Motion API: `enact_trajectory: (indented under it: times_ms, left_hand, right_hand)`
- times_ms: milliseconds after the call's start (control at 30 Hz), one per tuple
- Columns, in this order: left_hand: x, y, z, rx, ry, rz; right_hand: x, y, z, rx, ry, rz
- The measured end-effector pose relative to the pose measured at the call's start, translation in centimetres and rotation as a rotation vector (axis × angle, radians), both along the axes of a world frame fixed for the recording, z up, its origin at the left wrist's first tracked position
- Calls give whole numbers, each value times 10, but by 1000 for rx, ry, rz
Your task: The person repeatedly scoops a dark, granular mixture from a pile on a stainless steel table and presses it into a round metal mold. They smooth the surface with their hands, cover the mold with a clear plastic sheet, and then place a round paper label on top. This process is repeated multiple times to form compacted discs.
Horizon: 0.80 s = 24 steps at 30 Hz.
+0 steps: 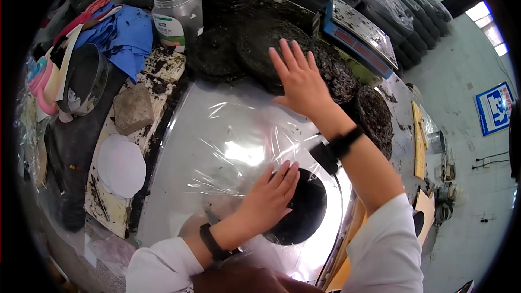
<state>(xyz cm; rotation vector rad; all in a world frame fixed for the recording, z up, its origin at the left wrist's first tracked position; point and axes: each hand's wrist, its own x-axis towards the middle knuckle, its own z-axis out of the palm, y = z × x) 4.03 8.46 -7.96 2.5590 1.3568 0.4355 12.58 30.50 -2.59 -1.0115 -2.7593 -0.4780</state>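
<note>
My left hand [267, 199] lies flat, fingers together, on a dark round cake [302, 206] that sits under a sheet of clear plastic film [228, 135] on a shiny metal table [168, 184]. My right hand [299, 80] stretches forward with fingers spread, its palm pressing the far edge of the film next to a large dark round cake [260, 43]. Both wrists wear black bands.
More dark round cakes [374, 114] are stacked at the back and right. A clear plastic jar [176, 13], a scale [358, 32], blue cloth [130, 35], a metal ring [84, 81], a stone block [133, 109] and white paper discs [122, 165] lie to the left.
</note>
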Motion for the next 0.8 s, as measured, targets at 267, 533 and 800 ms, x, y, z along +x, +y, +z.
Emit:
enact_trajectory:
  times_ms: [267,533,800]
  left_hand:
    - [1,-1,-6,-29,-177,-8]
    - [4,5,-18,-122,-476,167]
    - [-16,9,-11,-1060,-1905,35]
  right_hand:
    - [-16,43,-55,33,-40,-104]
    - [60,-96,59,31,378,138]
    - [135,-291,-20,-306,145,9]
